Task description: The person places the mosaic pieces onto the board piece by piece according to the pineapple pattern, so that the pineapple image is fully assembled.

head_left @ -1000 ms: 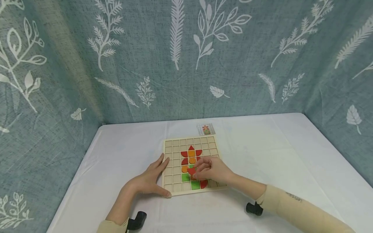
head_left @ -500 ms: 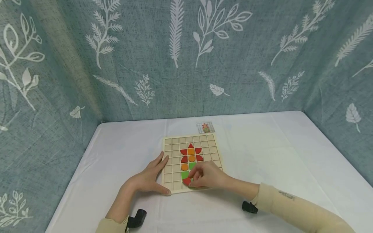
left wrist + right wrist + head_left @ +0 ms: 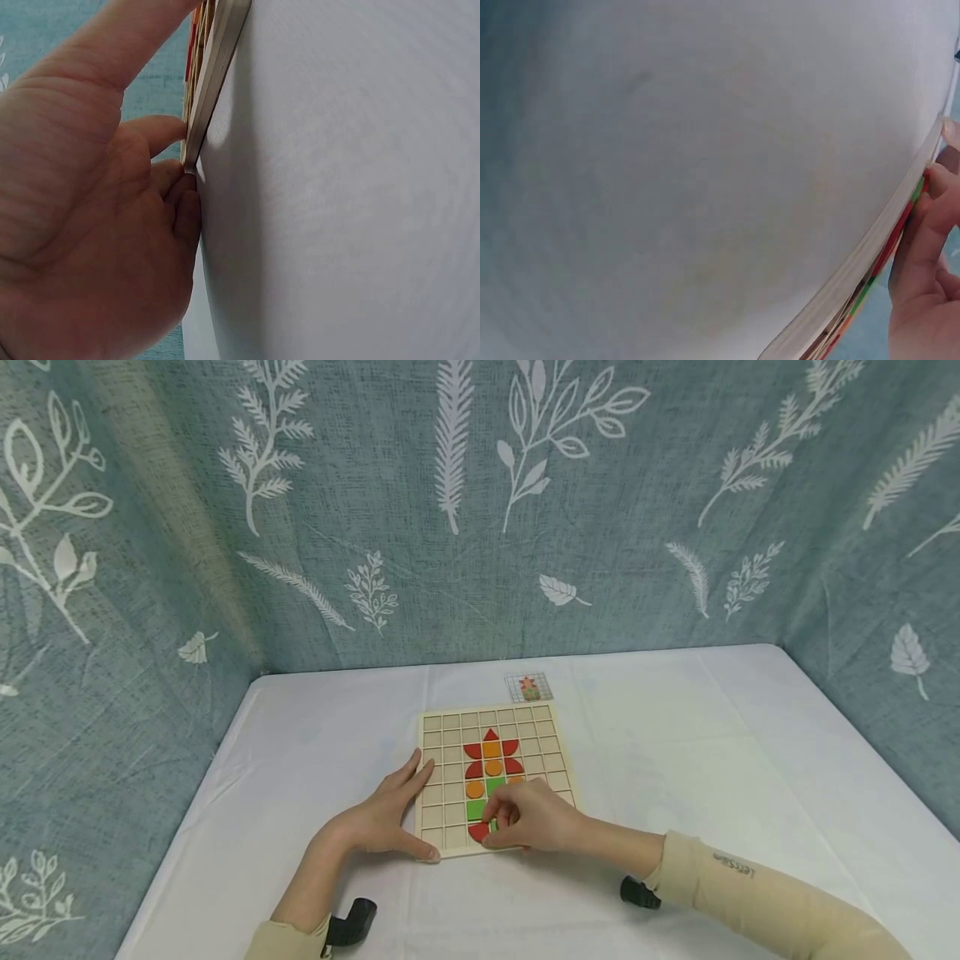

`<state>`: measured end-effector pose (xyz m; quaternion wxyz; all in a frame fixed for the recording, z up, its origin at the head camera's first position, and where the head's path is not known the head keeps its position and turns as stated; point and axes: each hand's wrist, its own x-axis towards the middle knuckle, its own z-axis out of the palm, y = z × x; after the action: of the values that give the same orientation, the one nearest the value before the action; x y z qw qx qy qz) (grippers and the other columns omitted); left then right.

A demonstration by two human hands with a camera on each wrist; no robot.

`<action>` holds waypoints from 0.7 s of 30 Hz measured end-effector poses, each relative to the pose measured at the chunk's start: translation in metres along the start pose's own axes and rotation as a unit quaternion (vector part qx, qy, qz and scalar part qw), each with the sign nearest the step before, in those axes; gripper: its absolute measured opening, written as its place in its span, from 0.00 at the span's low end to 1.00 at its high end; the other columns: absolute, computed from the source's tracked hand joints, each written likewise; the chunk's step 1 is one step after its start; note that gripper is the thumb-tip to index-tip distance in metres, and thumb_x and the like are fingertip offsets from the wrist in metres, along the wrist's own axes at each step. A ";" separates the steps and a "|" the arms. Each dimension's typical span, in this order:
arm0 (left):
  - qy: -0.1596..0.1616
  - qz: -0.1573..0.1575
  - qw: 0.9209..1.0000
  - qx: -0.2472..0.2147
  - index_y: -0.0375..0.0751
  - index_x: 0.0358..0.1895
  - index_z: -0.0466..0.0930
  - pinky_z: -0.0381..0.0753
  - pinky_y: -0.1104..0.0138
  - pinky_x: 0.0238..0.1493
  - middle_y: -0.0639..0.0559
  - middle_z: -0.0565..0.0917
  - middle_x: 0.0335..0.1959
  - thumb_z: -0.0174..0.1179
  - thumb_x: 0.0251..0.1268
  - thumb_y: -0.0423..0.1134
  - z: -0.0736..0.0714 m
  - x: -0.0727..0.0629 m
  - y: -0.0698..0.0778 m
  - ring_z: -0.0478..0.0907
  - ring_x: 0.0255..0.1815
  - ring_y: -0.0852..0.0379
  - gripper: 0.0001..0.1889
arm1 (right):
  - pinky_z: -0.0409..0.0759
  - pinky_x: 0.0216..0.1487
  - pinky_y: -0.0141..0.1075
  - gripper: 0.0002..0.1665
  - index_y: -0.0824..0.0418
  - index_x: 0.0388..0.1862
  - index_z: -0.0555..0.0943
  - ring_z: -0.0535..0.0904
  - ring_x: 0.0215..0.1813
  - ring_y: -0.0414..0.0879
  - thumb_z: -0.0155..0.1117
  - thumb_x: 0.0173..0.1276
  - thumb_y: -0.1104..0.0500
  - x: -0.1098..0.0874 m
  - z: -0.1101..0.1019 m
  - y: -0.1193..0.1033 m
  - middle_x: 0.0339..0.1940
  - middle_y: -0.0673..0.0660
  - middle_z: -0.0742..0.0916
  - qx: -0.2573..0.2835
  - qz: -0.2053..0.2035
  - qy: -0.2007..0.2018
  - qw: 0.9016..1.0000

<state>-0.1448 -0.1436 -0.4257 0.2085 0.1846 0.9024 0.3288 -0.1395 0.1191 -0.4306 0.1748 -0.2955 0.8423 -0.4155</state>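
A wooden grid board lies on the white table, bearing red, orange and green pieces in a flower-like pattern. My left hand rests along its left side, fingers spread over the edge and thumb at the near corner; the left wrist view shows this hand against the board's side. Over the board's near part, my right hand pinches a red quarter-circle piece at a cell in the bottom row. Pieces beneath that hand are partly hidden. An orange disc and green square sit just above.
Beyond the board's far edge lies a small pattern card with a similar flower design. Black wrist devices show at both cuffs. A teal leaf-print curtain surrounds the white tabletop.
My right hand has carried the red quarter-circle down and left from the board's middle to the bottom row, where it has settled lower. The left hand stays on the board's edge.
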 end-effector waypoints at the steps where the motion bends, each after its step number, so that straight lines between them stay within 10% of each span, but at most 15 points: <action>1: 0.000 0.002 1.000 0.000 0.39 0.78 0.46 0.51 0.37 0.68 0.39 0.38 0.79 0.79 0.37 0.54 0.000 0.000 0.000 0.39 0.77 0.34 0.65 | 0.74 0.16 0.30 0.10 0.57 0.34 0.82 0.72 0.12 0.37 0.75 0.58 0.59 0.000 0.000 0.000 0.18 0.45 0.80 -0.003 -0.002 0.001 1.000; 14: 0.004 0.005 1.000 0.000 0.38 0.78 0.46 0.51 0.38 0.69 0.39 0.38 0.79 0.80 0.38 0.53 0.000 -0.002 -0.001 0.39 0.77 0.34 0.65 | 0.73 0.16 0.29 0.10 0.55 0.32 0.81 0.71 0.12 0.36 0.76 0.58 0.56 -0.001 0.002 0.000 0.17 0.45 0.78 -0.023 -0.009 0.011 1.000; 21: -0.001 0.008 1.000 0.000 0.38 0.78 0.47 0.52 0.38 0.69 0.39 0.38 0.79 0.79 0.37 0.54 0.001 -0.003 -0.003 0.39 0.77 0.34 0.65 | 0.80 0.24 0.33 0.10 0.55 0.36 0.82 0.77 0.25 0.42 0.72 0.62 0.52 -0.003 -0.013 0.009 0.25 0.49 0.81 0.073 0.050 0.071 0.994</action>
<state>-0.1425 -0.1467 -0.4280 0.2063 0.1924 0.9009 0.3299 -0.1469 0.1327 -0.4299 0.1564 -0.2097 0.8335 -0.4867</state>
